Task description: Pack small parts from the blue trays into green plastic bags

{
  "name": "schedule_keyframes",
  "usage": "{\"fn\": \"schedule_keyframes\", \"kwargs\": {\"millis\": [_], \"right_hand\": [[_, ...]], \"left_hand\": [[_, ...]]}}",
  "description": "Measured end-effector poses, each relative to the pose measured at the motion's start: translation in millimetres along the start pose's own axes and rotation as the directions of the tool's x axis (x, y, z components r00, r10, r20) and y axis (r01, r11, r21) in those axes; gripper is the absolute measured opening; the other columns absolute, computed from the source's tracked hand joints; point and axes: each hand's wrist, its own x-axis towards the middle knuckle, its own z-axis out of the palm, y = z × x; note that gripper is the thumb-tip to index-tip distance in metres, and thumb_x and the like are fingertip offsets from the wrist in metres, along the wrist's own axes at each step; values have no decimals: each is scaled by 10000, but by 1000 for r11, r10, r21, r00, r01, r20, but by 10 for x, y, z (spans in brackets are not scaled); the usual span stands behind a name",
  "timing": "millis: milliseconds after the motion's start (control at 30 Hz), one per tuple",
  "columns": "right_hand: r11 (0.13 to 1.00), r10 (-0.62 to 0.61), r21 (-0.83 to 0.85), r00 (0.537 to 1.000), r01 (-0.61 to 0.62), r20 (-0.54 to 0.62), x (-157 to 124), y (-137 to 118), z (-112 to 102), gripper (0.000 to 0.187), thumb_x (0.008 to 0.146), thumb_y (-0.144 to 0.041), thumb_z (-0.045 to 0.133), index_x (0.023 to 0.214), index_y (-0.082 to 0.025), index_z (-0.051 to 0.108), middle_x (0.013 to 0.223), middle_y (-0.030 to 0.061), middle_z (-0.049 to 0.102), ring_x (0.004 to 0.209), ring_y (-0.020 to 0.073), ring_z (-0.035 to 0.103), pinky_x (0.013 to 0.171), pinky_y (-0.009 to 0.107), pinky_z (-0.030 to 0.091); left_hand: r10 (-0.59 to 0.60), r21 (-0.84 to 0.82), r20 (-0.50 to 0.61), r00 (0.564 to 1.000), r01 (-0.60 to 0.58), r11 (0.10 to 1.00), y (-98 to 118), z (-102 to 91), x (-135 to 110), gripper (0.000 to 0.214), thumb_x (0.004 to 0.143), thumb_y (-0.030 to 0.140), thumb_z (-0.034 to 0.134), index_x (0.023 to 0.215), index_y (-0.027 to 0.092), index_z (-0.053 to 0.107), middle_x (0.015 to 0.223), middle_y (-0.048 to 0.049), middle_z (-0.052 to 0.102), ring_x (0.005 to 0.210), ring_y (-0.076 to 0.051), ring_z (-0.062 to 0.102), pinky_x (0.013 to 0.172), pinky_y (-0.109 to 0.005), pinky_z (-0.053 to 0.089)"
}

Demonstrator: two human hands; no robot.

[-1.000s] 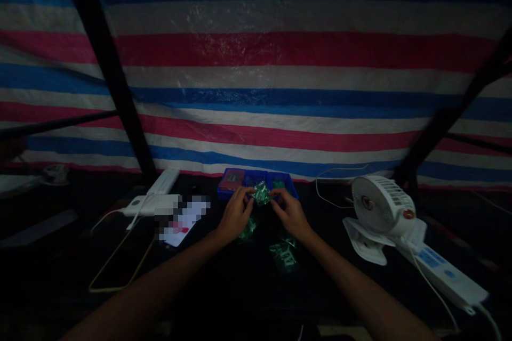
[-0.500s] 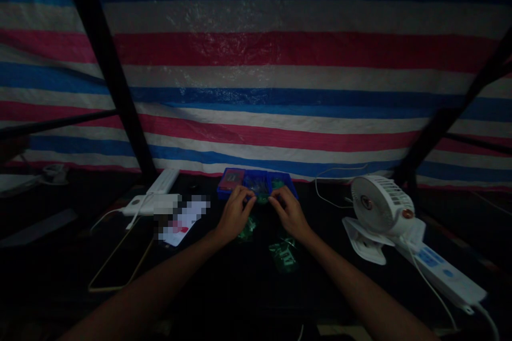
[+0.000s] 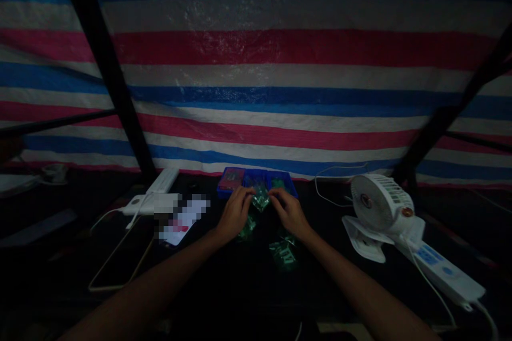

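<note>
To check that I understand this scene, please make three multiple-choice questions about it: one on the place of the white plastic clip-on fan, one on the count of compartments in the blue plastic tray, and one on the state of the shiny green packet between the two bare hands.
1. Where is the white plastic clip-on fan compared with the left hand and the right hand?
A) To the right of both
B) To the left of both
C) Between them

2. How many compartments show in the blue plastic tray?
A) One
B) Three
C) Six

3. What is the state of the shiny green packet?
A) Between both hands' fingers
B) Far from both hands
C) Closed inside the left fist

Answers:
1. A: the fan stands past the right hand's side.
2. B: dividers split the tray into three.
3. A: fingers from each side meet at it.
</note>
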Motion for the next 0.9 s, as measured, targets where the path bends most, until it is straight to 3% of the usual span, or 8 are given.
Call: {"fn": "schedule_keyframes", "kwargs": {"millis": [133,333,500,700,800,900], "right_hand": [[1000,4,-10,1000,-4,-16,2,20,-2,260,994,-211,485,1163,-231,681,1144,69,726,1042,234,680,904,353,503],[1000,13,-25,1000,-13,1,0,15,-13,213,970,-224,552,1135,-223,687,1043,54,723,842,206,655,786,321,502],[998,-28,-58,999,27,-23,10,4,-20,123,998,-310,596,981,-213,671,909,37,647,799,194,601,752,303,463],[997,-36,-75,997,31,-67,23,8,-11,182,1032,-355,547,957,-220,644,912,39,633,844,207,606,789,314,462],[998,7,-54,998,-10,-63,20,3,-3,174,1041,-360,529,1000,-223,629,937,38,656,855,207,629,812,315,470],[999,45,-25,998,-46,-54,9,0,-3,164,1045,-363,515,1058,-228,609,966,36,673,869,207,653,819,313,477]], "left_hand": [[37,17,-8,999,-37,999,43,-25,17,273,1045,156,391,1171,210,626,1121,-74,642,1098,-221,611,993,-375,478],[29,30,12,1000,-29,999,45,-29,7,316,952,93,508,1217,217,629,1145,-63,624,956,-194,611,899,-339,506],[5,109,-4,1000,-5,994,34,-25,12,136,1010,271,550,1036,194,659,966,-53,630,904,-214,586,850,-351,482],[12,128,61,998,-20,992,58,-36,28,282,1051,324,488,855,186,637,897,-52,624,912,-219,583,829,-347,458],[28,100,75,997,-36,994,24,-11,10,217,1043,311,508,941,186,653,905,-47,627,901,-214,587,834,-346,463],[-11,24,66,998,10,1000,-41,38,-23,217,1018,303,557,1192,195,628,947,-42,639,872,-202,599,819,-336,484]]}}
